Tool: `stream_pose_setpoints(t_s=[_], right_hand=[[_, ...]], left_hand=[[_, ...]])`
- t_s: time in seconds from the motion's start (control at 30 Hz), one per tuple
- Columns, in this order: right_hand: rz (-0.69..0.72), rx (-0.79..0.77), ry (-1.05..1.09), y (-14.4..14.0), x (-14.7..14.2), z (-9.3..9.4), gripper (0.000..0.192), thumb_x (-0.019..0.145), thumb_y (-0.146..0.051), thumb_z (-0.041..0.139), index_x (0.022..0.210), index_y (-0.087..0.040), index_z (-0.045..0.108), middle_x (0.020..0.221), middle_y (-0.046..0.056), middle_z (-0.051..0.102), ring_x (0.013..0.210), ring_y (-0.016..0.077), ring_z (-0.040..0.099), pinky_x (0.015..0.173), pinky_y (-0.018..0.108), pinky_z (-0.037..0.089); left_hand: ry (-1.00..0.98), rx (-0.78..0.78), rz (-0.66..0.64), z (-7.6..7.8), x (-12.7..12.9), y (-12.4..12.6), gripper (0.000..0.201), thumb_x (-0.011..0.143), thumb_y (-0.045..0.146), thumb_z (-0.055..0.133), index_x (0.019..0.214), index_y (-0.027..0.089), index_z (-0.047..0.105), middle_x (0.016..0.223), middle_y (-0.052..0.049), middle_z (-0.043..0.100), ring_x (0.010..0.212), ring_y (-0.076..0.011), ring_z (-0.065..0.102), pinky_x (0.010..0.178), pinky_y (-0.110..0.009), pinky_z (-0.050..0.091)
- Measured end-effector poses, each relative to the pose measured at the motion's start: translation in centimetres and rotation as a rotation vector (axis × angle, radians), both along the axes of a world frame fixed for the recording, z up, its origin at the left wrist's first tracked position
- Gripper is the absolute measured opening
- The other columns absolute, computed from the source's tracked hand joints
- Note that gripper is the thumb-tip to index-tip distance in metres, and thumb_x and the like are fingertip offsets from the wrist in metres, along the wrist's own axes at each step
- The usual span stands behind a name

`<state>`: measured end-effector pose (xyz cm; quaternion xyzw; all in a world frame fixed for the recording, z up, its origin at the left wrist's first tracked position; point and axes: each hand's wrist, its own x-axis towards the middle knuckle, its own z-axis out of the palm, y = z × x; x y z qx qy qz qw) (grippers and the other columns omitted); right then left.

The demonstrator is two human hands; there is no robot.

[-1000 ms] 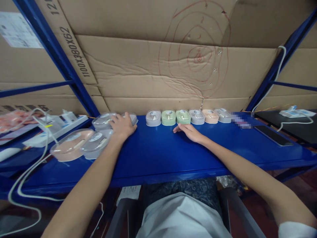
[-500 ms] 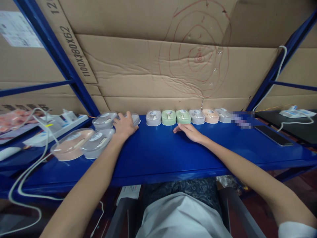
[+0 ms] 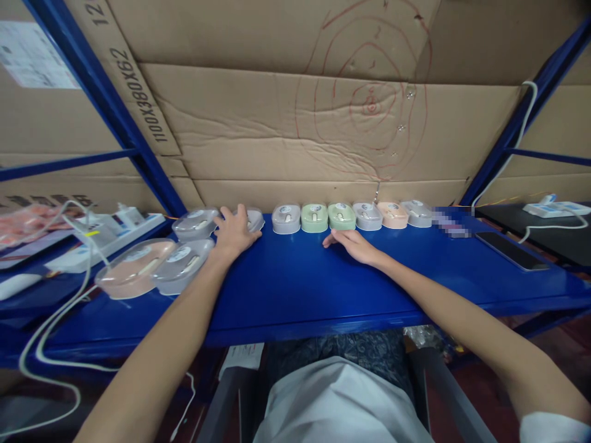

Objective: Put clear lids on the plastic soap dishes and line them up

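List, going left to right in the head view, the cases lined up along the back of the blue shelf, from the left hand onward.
Left hand on a grey case → grey case → green case → green case → grey case → peach case → grey case.

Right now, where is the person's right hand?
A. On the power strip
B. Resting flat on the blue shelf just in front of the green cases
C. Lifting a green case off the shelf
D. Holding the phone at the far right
B: the right hand lies flat and open on the blue shelf, its fingertips just short of the green cases, holding nothing.
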<state>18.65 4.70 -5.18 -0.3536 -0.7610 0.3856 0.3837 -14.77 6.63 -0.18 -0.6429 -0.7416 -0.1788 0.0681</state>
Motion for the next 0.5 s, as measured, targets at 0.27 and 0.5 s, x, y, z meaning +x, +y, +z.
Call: stream_pose_setpoints(t_s=[0.27, 0.5], right_hand=[[0.001, 0.0, -0.006, 0.1, 0.1, 0.0, 0.071, 0.098, -0.082, 0.046, 0.098, -0.02, 0.08, 0.104, 0.011, 0.082, 0.105, 0.0261, 0.075, 0.11, 0.048, 0.052], [0.001, -0.015, 0.028, 0.0, 0.1, 0.0, 0.071, 0.097, -0.083, 0.048, 0.097, -0.02, 0.08, 0.104, 0.011, 0.082, 0.106, 0.027, 0.075, 0.11, 0.05, 0.052]], left_hand=[[-0.059, 0.154, -0.072, 0.5, -0.5, 0.1, 0.062, 0.082, 0.046, 0.075, 0.13, 0.02, 0.047, 0.141, -0.024, 0.049, 0.134, -0.0526, 0.045, 0.096, -0.065, 0.05], [-0.166, 0.336, -0.214, 2.6, -0.5, -1.2, 0.063, 0.077, 0.044, 0.082, 0.126, 0.021, 0.05, 0.128, -0.018, 0.054, 0.129, -0.0455, 0.052, 0.107, -0.061, 0.045]])
